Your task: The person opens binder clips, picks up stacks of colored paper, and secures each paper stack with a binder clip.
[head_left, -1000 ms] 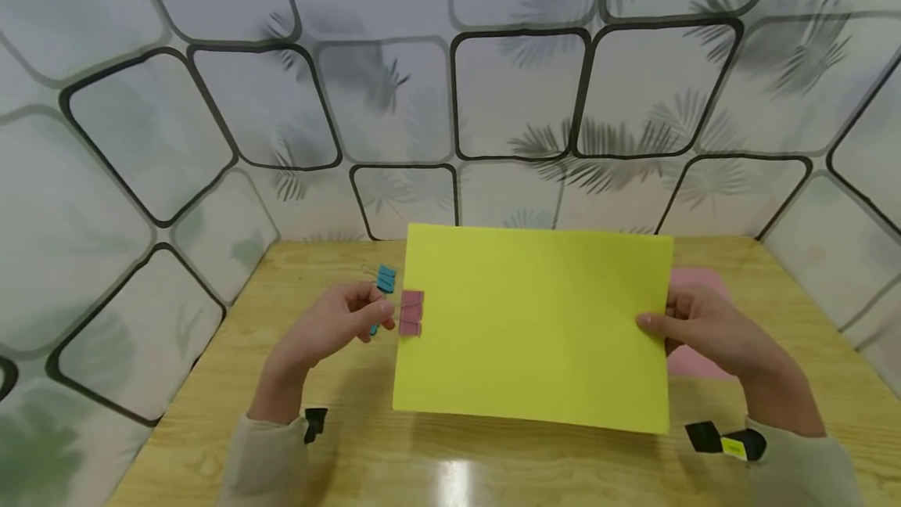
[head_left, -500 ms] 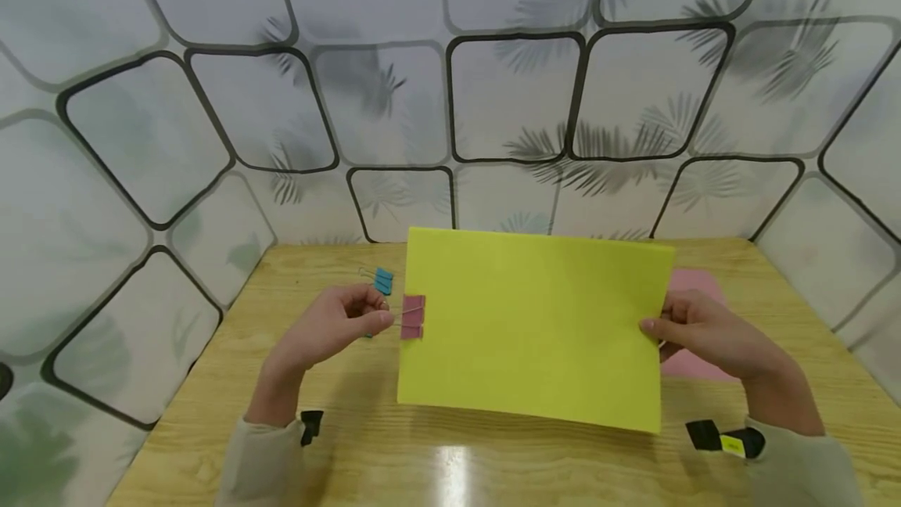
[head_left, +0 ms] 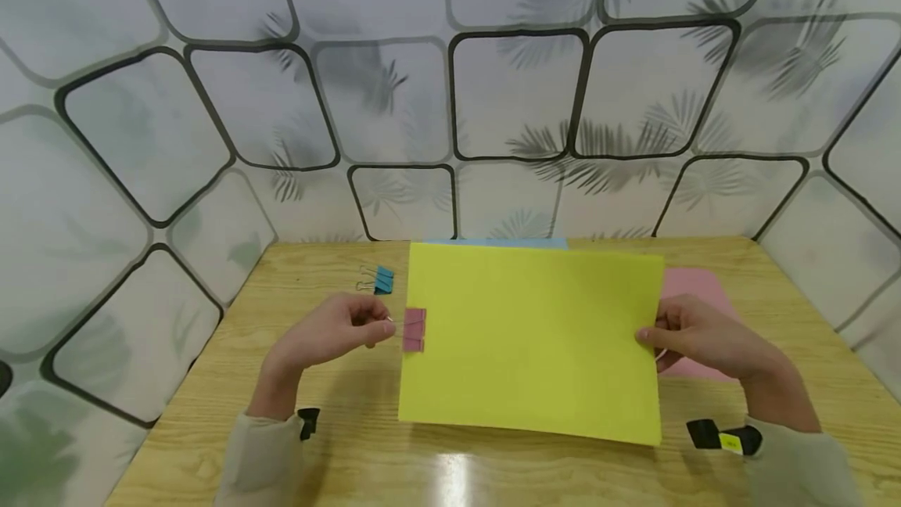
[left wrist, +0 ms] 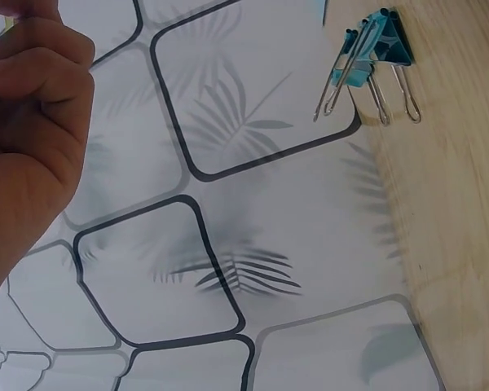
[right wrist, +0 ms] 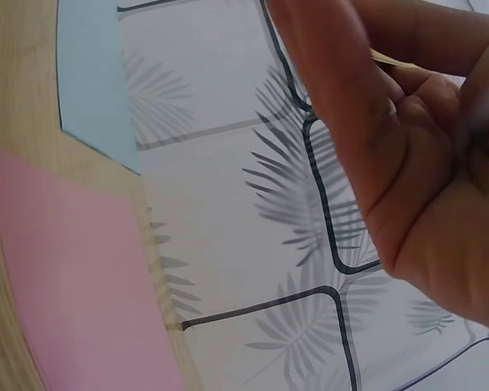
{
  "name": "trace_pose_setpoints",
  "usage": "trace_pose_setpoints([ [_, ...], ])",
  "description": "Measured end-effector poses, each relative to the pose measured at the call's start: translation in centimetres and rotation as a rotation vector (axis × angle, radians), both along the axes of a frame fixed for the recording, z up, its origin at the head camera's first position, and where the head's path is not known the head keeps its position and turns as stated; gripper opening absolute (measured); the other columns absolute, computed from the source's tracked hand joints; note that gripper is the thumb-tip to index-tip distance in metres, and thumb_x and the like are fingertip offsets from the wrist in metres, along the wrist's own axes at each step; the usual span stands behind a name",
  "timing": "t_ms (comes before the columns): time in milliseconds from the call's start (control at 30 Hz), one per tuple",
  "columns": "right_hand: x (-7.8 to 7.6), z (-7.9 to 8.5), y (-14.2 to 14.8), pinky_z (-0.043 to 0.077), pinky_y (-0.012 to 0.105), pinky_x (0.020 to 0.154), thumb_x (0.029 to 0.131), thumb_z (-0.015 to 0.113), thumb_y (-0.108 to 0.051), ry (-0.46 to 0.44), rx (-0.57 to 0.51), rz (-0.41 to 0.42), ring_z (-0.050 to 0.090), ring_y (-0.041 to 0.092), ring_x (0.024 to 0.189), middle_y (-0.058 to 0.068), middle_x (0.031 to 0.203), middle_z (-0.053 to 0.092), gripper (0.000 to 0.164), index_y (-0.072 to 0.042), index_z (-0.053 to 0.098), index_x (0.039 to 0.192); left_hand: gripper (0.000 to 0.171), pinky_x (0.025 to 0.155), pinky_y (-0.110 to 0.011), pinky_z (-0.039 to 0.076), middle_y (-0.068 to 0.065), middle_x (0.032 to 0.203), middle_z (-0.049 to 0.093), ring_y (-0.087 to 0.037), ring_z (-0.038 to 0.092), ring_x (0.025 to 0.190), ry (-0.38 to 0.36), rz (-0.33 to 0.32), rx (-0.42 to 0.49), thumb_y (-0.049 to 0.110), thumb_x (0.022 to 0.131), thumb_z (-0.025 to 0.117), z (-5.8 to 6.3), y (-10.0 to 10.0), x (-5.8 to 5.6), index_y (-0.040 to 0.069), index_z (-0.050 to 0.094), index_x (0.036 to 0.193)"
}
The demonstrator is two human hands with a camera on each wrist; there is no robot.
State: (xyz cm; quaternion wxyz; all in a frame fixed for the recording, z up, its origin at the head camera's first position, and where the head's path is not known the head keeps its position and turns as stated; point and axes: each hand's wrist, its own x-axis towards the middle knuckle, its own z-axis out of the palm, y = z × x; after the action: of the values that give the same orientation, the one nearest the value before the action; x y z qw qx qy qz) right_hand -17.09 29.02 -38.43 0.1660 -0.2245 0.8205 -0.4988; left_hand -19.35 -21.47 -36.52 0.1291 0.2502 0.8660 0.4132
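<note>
A sheet of yellow paper (head_left: 535,343) is held up in front of me, its face toward the head view. On its left edge a pink binder clip (head_left: 414,330) is clamped. The thumb and fingers of my left hand (head_left: 334,335) pinch the clip's wire handle, mostly hidden by the fingertips. My right hand (head_left: 711,339) grips the paper's right edge, thumb on the front and the other fingers behind. In the left wrist view only part of the left hand (left wrist: 37,114) shows, at the upper left. The right hand (right wrist: 424,179) fills the right wrist view's upper right.
Teal binder clips (head_left: 384,280) with wire handles lie on the wooden table (head_left: 317,257), beyond my left hand. A pink sheet (head_left: 697,285) lies at the right, partly behind the right hand. Behind the yellow paper a light blue sheet (head_left: 507,242) peeks out. Patterned cloth walls (head_left: 394,100) enclose the table.
Both hands have lowered the yellow paper a little, the clip staying on its left edge. The blue sheet behind now shows above the paper's top edge, and more of the teal clips shows.
</note>
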Motion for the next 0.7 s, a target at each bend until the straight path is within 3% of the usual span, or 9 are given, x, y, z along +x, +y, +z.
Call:
trace_pose_setpoints([
  [167, -0.1, -0.4, -0.1, 0.060, 0.041, 0.066, 0.101, 0.057, -0.008, -0.040, 0.020, 0.038, 0.069, 0.028, 0.072, 0.017, 0.079, 0.062, 0.021, 0.007, 0.052, 0.086, 0.018, 0.059, -0.027, 0.044, 0.003, 0.075, 0.059, -0.012, 0.052, 0.066, -0.013, -0.041, -0.090, 0.032, 0.096, 0.066, -1.0, -0.2, -0.5, 0.014, 0.067, 0.093],
  [400, -0.4, -1.0, 0.0, 0.060, 0.039, 0.066, 0.100, 0.059, -0.010, -0.094, 0.039, 0.061, 0.071, 0.029, 0.073, 0.014, 0.076, 0.065, 0.023, 0.008, 0.058, 0.086, 0.021, 0.059, -0.028, 0.043, 0.004, 0.073, 0.058, -0.011, 0.049, 0.064, -0.035, -0.102, -0.184, 0.034, 0.092, 0.069, -1.7, -0.1, -0.8, 0.014, 0.068, 0.097],
  [700, -1.0, -1.5, 0.0, 0.060, 0.039, 0.067, 0.099, 0.061, -0.012, -0.095, 0.060, 0.104, 0.071, 0.030, 0.072, 0.011, 0.069, 0.066, 0.041, 0.011, 0.052, 0.066, 0.025, 0.057, -0.027, 0.041, 0.003, 0.072, 0.057, -0.010, 0.048, 0.062, -0.064, -0.122, -0.236, 0.034, 0.090, 0.070, -1.9, 0.1, -1.1, 0.011, 0.068, 0.101],
])
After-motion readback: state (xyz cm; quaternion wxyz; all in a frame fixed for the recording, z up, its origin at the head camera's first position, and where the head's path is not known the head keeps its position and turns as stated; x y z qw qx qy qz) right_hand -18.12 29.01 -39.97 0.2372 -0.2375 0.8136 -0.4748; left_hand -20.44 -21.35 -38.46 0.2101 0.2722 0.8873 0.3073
